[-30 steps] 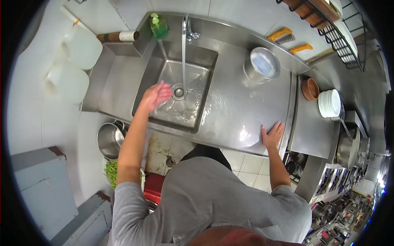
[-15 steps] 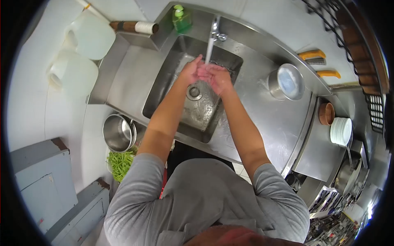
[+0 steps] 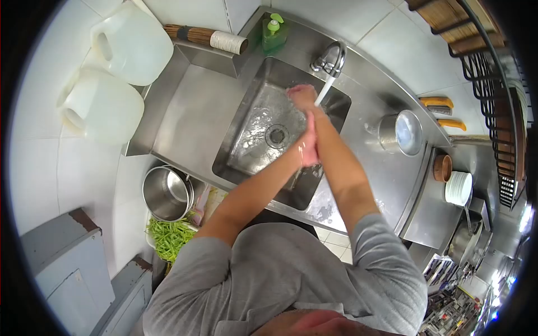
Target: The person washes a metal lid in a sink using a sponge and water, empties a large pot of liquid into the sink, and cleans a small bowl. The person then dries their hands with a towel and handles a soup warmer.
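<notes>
My right hand [image 3: 303, 96] is over the upper part of the steel sink [image 3: 224, 151], beside the water stream [image 3: 324, 92] from the tap [image 3: 336, 56]. Its fingers are blurred and bent downward, and I see nothing in them. Lower down, my left hand [image 3: 308, 147] presses against the underside of my right forearm [image 3: 336, 159], with its thumb pointing up along it and the other fingers partly hidden beneath. Both hands look wet. Water spreads around the drain [image 3: 276, 136].
A green soap bottle [image 3: 274, 35] stands behind the sink. On the counter at right is a metal pot [image 3: 395, 134]; past it are a brown bowl [image 3: 442, 168] and white plates [image 3: 458, 188]. Pots [image 3: 167, 193] and green vegetables [image 3: 171, 238] sit low at left.
From the counter at right, my right hand came over to the sink. The hands met under the tap, then my left hand slid down to my right forearm. The view has shifted.
</notes>
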Demonstrator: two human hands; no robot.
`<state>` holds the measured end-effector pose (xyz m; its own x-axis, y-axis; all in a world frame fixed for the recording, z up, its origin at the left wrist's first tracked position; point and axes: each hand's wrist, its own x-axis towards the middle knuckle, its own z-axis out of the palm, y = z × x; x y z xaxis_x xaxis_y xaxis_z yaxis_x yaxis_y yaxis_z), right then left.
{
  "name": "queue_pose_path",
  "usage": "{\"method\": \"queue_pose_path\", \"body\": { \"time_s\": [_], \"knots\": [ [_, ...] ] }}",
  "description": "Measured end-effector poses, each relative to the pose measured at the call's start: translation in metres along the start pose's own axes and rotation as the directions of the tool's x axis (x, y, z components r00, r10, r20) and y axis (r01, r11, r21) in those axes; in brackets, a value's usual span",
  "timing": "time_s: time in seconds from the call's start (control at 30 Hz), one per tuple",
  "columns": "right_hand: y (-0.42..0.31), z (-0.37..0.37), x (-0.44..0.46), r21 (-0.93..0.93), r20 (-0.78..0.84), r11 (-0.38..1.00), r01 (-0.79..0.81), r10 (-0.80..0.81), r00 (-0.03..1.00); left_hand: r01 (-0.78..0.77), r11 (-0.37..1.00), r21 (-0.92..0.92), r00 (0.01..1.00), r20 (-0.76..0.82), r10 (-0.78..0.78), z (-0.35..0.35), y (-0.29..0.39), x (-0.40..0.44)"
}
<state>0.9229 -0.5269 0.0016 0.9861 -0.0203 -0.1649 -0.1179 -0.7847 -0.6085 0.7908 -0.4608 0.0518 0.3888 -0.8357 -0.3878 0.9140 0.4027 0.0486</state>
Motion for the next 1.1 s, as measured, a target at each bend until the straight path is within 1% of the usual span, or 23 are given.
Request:
{"method": "queue_pose_path", "body": {
  "time_s": [0.03,0.1,0.2,0.23,0.27,0.3,0.33,0.37,0.43,0.47,0.57,0.6,0.67,0.7,0.73,0.8,0.83,0.9,0.93,1.0,1.03,1.07,1.1],
  "knots": [
    [-0.016,-0.011,-0.021,0.207,-0.063,0.976,-0.072,0.086,0.994,-0.128,0.991,-0.042,0.991,0.034,0.129,-0.010,0.021,0.007],
    [-0.035,-0.026,-0.059,0.598,-0.141,0.788,-0.148,0.286,0.948,-0.363,0.922,-0.132,0.923,0.085,0.375,-0.020,0.058,0.019],
    [-0.001,-0.055,-0.064,0.547,-0.269,0.833,0.084,0.080,0.960,-0.394,0.896,0.205,0.913,-0.026,0.407,-0.019,0.090,0.027],
    [0.045,-0.054,-0.034,0.641,-0.347,0.764,0.078,0.198,0.917,-0.289,0.867,0.406,0.934,-0.077,0.348,-0.021,0.090,0.031],
    [0.040,-0.079,-0.025,0.642,-0.372,0.766,0.037,0.269,0.889,-0.165,0.790,0.591,0.945,-0.134,0.297,-0.023,0.090,0.039],
    [0.047,-0.087,-0.007,0.681,-0.353,0.729,0.068,0.246,0.902,-0.032,0.665,0.746,0.945,-0.193,0.263,-0.021,0.092,0.045],
    [0.057,-0.092,0.013,0.719,-0.338,0.688,0.098,0.222,0.915,0.007,0.523,0.852,0.931,-0.196,0.307,-0.012,0.091,0.040],
    [0.064,-0.094,0.029,0.754,-0.322,0.644,0.126,0.195,0.926,-0.037,0.451,0.892,0.917,-0.149,0.370,-0.016,0.088,0.034],
    [0.060,-0.085,0.046,0.659,-0.328,0.721,0.214,0.020,0.944,-0.112,0.292,0.950,0.877,-0.044,0.478,-0.037,0.085,0.008],
    [0.062,-0.081,0.054,0.606,-0.323,0.752,0.259,-0.065,0.944,-0.100,0.321,0.942,0.878,-0.068,0.474,-0.040,0.085,-0.017],
    [0.093,-0.067,0.097,0.299,-0.336,0.949,0.100,0.006,0.942,-0.007,0.359,0.933,0.879,-0.166,0.448,-0.065,0.093,-0.100],
    [0.075,-0.075,0.084,0.448,-0.202,0.892,-0.053,0.159,0.966,0.014,0.370,0.929,0.863,-0.198,0.465,-0.070,0.092,-0.128],
    [0.081,-0.079,0.097,0.736,0.054,0.617,-0.278,0.356,0.933,0.075,0.363,0.929,0.825,-0.262,0.501,-0.067,0.092,-0.176],
    [0.091,-0.076,0.111,0.815,0.209,0.433,-0.386,0.402,0.891,0.119,0.354,0.927,0.799,-0.302,0.520,-0.068,0.091,-0.194],
    [0.121,-0.068,0.137,0.783,0.376,0.407,-0.470,0.292,0.879,0.095,0.380,0.920,0.810,-0.293,0.508,-0.076,0.092,-0.208],
    [0.101,-0.081,0.122,0.740,0.469,0.348,-0.576,0.347,0.812,0.049,0.436,0.899,0.836,-0.275,0.475,-0.086,0.091,-0.226],
    [0.094,-0.086,0.116,0.716,0.509,0.318,-0.622,0.372,0.776,0.077,0.425,0.902,0.842,-0.287,0.457,-0.084,0.091,-0.226],
    [0.065,-0.088,0.092,0.820,0.454,0.185,-0.542,0.367,0.812,0.134,0.392,0.910,0.859,-0.304,0.412,-0.081,0.093,-0.227],
    [0.044,-0.090,0.072,0.872,0.420,0.096,-0.480,0.360,0.833,0.106,0.371,0.923,0.867,-0.268,0.420,-0.083,0.094,-0.225],
    [0.042,-0.059,0.057,0.901,0.324,0.150,-0.407,0.390,0.862,0.053,0.321,0.946,0.916,-0.174,0.361,-0.090,0.095,-0.212],
    [0.056,-0.041,0.054,0.880,0.328,0.230,-0.415,0.338,0.882,0.017,0.322,0.947,0.928,-0.135,0.347,-0.094,0.093,-0.205],
    [0.027,-0.045,0.014,0.893,0.174,0.341,-0.293,0.339,0.925,-0.023,0.322,0.946,0.941,-0.088,0.327,-0.099,0.093,-0.198],
    [0.015,-0.047,-0.014,0.842,0.111,0.469,-0.268,0.337,0.935,-0.046,0.254,0.966,0.958,-0.029,0.286,-0.098,0.094,-0.189]
  ]
}}
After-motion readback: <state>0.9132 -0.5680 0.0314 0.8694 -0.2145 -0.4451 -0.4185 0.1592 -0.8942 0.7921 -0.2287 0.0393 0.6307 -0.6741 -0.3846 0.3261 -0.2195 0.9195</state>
